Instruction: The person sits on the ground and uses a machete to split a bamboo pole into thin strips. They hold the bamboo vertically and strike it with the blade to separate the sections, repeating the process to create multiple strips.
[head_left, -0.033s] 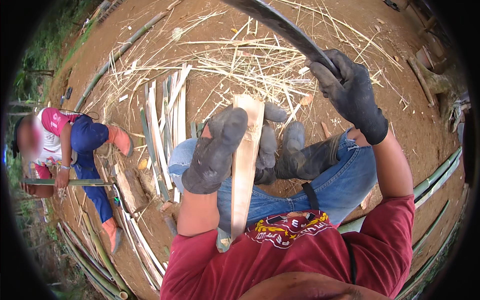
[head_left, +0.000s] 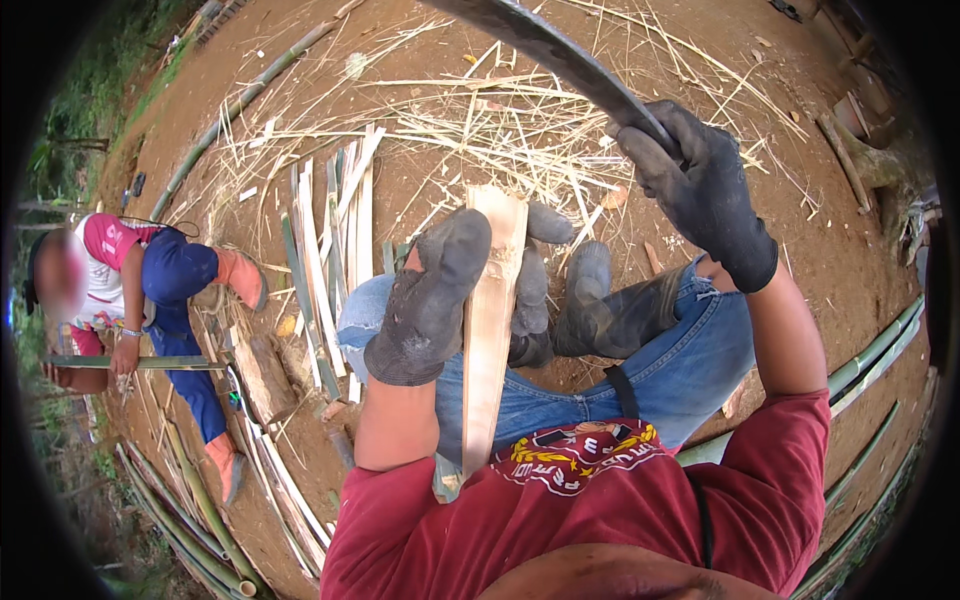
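Note:
My left hand (head_left: 435,290), in a dark grey work glove, is closed around a split bamboo piece (head_left: 490,330). The thumb lies on its pale inner face and the fingers wrap the far edge. The piece stands lengthwise in front of me, its lower end near my shirt. A green-skinned bamboo end (head_left: 447,482) shows beside that lower end. To the right, my right hand (head_left: 705,190), also gloved, grips a machete (head_left: 560,65). Its long dark blade slants up and left past the picture's top edge, apart from the bamboo. The machete's handle is hidden in my fist.
Split bamboo strips (head_left: 330,240) lie beyond my left knee, and thin shavings (head_left: 480,130) litter the dirt ahead. At left, another person (head_left: 180,270) sits holding a bamboo length (head_left: 135,363) near a log (head_left: 262,375). Bamboo poles (head_left: 875,355) lie at right.
The machete blade has tilted slightly to the left. The bamboo end by my shirt shows a little more. Both grips look the same.

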